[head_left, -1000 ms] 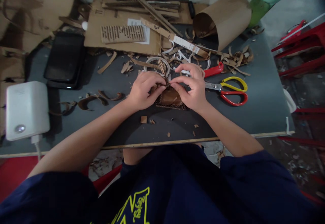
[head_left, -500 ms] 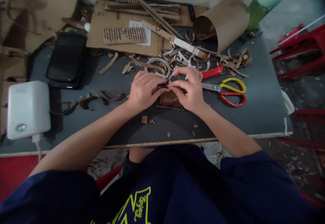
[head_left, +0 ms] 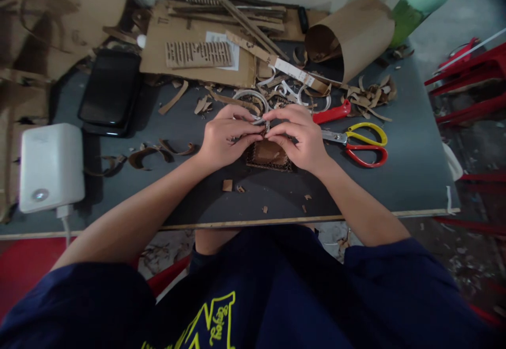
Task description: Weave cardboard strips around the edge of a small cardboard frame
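A small square cardboard piece with a raised corrugated rim (head_left: pixel 270 155) lies on the dark tabletop between my hands. Over its far edge, my left hand (head_left: pixel 229 134) pinches with thumb and fingers closed. My right hand (head_left: pixel 299 134) meets it there, also pinching. Between the fingertips shows a small bit of cardboard strip (head_left: pixel 266 125), mostly hidden. Just beyond the fingers lies a roll of tape-like white ring (head_left: pixel 252 97). To the right of my right hand rest scissors (head_left: pixel 366 144) with yellow and red handles, and a red-handled tool (head_left: pixel 332 112).
Cardboard strips (head_left: pixel 245 17) and a corrugated piece (head_left: pixel 198 55) lie on a cardboard sheet at the back. A rolled cardboard tube (head_left: pixel 361 40) stands back right, near curled scraps (head_left: pixel 375 96). At left are a black phone-like device (head_left: pixel 110 88) and a white power bank (head_left: pixel 52 167) with a cable.
The whole view has shifted slightly, so things sit a little further right. My right-hand fingers have closed in over the rim's far edge, and more of the cardboard piece shows.
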`<action>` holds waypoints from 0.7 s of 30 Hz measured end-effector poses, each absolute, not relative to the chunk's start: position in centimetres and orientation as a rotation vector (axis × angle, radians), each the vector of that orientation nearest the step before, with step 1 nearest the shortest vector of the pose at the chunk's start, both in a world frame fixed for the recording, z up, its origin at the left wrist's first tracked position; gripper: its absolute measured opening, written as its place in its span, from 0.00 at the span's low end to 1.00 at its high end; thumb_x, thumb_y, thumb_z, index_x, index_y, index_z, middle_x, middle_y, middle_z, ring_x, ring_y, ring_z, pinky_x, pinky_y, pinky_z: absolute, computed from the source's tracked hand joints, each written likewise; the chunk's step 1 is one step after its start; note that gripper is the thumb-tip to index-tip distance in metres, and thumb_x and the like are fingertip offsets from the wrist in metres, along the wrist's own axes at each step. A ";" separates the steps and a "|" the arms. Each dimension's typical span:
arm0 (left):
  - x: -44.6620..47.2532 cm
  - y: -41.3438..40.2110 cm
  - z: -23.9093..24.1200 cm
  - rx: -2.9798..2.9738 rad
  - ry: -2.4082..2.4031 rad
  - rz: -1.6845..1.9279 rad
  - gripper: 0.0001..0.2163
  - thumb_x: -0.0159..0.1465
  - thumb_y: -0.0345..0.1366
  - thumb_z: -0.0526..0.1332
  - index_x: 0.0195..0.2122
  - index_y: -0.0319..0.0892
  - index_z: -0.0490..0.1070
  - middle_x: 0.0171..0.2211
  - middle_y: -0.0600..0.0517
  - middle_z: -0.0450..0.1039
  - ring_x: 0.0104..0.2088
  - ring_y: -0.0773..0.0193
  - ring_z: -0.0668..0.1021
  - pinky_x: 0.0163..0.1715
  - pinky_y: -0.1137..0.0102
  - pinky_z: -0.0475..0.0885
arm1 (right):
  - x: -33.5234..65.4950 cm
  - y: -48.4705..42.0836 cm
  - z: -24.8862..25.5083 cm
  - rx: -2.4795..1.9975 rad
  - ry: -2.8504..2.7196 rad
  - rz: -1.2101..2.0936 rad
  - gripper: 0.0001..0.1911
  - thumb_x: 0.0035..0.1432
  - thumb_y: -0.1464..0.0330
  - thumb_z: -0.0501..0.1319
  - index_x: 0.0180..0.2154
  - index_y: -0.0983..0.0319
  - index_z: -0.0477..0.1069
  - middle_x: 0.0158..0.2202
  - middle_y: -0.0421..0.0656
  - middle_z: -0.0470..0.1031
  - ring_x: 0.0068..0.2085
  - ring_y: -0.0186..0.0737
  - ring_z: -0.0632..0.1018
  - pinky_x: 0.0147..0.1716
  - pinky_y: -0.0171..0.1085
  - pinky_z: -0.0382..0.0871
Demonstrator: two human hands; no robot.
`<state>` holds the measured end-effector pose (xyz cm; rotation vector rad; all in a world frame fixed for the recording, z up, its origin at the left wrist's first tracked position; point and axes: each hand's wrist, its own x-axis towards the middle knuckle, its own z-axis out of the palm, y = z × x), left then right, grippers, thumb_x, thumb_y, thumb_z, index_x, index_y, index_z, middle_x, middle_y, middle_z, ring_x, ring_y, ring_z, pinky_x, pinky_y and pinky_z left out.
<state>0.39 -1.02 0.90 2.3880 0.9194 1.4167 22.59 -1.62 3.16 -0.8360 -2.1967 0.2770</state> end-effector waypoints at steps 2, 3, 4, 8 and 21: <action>0.5 -1.0 0.9 2.374 0.896 1.461 0.05 0.65 0.39 0.68 0.40 0.47 0.83 0.35 0.51 0.82 0.42 0.62 0.82 0.42 0.68 0.77 | 22.8 -1.5 3.4 -0.831 -2.201 0.257 0.11 0.68 0.62 0.59 0.36 0.55 0.79 0.52 0.42 0.81 0.54 0.47 0.78 0.55 0.52 0.71; 0.5 -1.0 0.9 2.372 0.902 1.463 0.06 0.65 0.40 0.68 0.40 0.47 0.83 0.36 0.51 0.82 0.42 0.62 0.82 0.41 0.68 0.77 | 22.8 -1.6 3.5 -0.828 -2.188 0.225 0.11 0.69 0.62 0.59 0.37 0.55 0.79 0.54 0.43 0.80 0.55 0.47 0.78 0.54 0.51 0.72; 0.5 -1.0 0.9 2.373 0.924 1.458 0.06 0.65 0.41 0.68 0.40 0.47 0.83 0.36 0.51 0.82 0.42 0.62 0.81 0.41 0.68 0.77 | 22.8 -1.6 3.6 -0.822 -2.170 0.170 0.11 0.68 0.62 0.59 0.37 0.54 0.80 0.56 0.44 0.79 0.57 0.48 0.77 0.54 0.51 0.72; 0.9 -1.4 1.0 2.376 1.153 1.455 0.08 0.66 0.43 0.66 0.39 0.47 0.83 0.36 0.49 0.81 0.41 0.58 0.81 0.42 0.62 0.77 | 22.3 -2.2 3.2 -0.887 -2.062 -0.179 0.10 0.67 0.60 0.61 0.37 0.51 0.81 0.60 0.43 0.76 0.60 0.51 0.75 0.58 0.52 0.66; 1.3 -1.8 0.8 2.402 1.258 1.469 0.08 0.67 0.42 0.64 0.41 0.48 0.82 0.30 0.50 0.79 0.42 0.53 0.79 0.47 0.55 0.70 | 21.2 -3.1 3.0 -1.014 -1.950 -0.521 0.15 0.70 0.58 0.56 0.35 0.52 0.79 0.50 0.42 0.82 0.54 0.51 0.78 0.57 0.56 0.59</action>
